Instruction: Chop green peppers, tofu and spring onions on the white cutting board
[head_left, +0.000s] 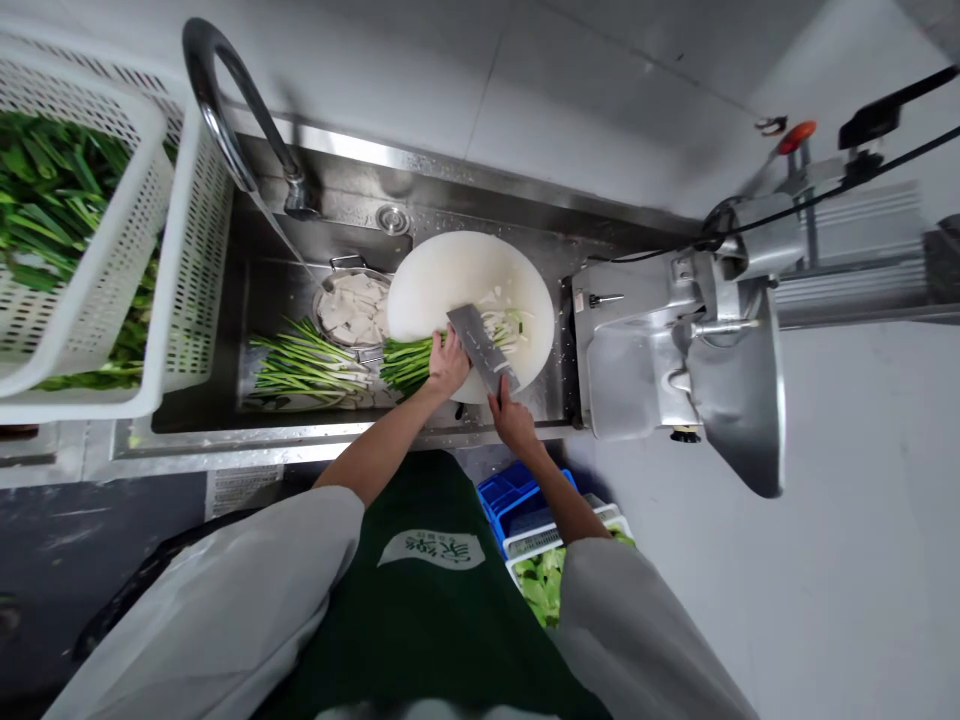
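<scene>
My right hand point(514, 420) is closed around the handle of a cleaver point(480, 348), whose broad blade lies slanted over a round white cutting board point(442, 270). Bits of white and green stick to the blade. Beside the blade, my left hand point(448, 362) presses down on a bunch of green onions point(406, 364), fingers closed over the stalks. Cut white and green pieces point(504, 325) lie on the board right of the blade. More green onions point(307, 365) rest in the sink to the left.
Water runs from a curved faucet point(240, 100) into a pot of pale slices point(356, 308) in the sink point(217, 330). White baskets point(184, 260) of greens stand left. A metal slicer point(667, 340) stands right. Below are a blue crate point(495, 495) and a basket of leafy greens point(541, 585).
</scene>
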